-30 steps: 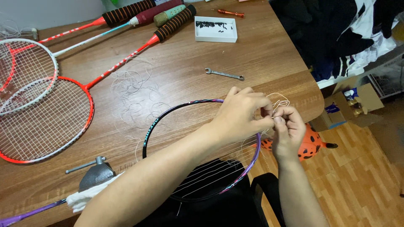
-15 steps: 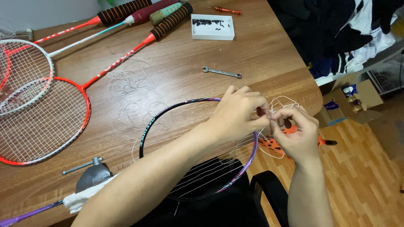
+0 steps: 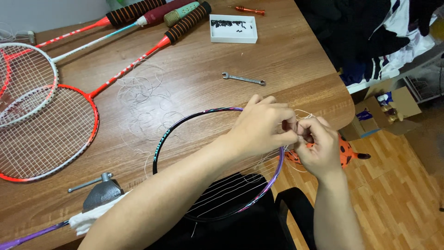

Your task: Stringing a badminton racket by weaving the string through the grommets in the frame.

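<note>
White string (image 3: 303, 113) is pinched between the fingertips of both hands, just off the far rim of the dark racket frame (image 3: 159, 143) that lies at the near edge of the wooden desk (image 3: 286, 51). The left hand (image 3: 261, 129) reaches across the frame's hoop, its fingers curled shut on the string; the right hand (image 3: 317, 146) meets it from beyond the frame, fingers closed on the same strand, the two hands touching. The frame is only partly strung, and its purple side hangs past the desk edge. A small wrench (image 3: 243, 79) lies beyond the frame. A white tray of small dark parts (image 3: 233, 28) sits farther back still. Loose string scraps (image 3: 138, 99) lie beside the frame, and beyond them a strung red racket (image 3: 51, 134).
</note>
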